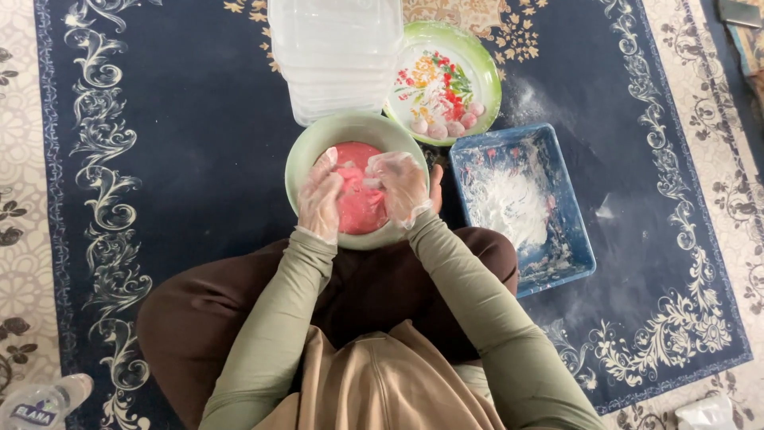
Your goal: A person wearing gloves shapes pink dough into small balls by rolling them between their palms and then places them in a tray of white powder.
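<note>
A pale green bowl (pixel 312 142) rests against my crossed legs and holds a lump of pink dough (pixel 360 209). My left hand (pixel 321 197), in a thin clear plastic glove, lies over the left side of the dough. The right hand (pixel 400 186), also gloved, presses on the dough's upper right, fingers curled into it. Both hands are inside the bowl.
A round green-rimmed plate (pixel 477 60) with a flower pattern holds several small pink dough balls (pixel 446 123). A blue rectangular tray (pixel 571 211) of white flour sits to the right. Stacked clear plastic containers (pixel 334 56) stand beyond the bowl. A plastic bottle (pixel 40 402) lies at bottom left on the dark blue carpet (pixel 175 135).
</note>
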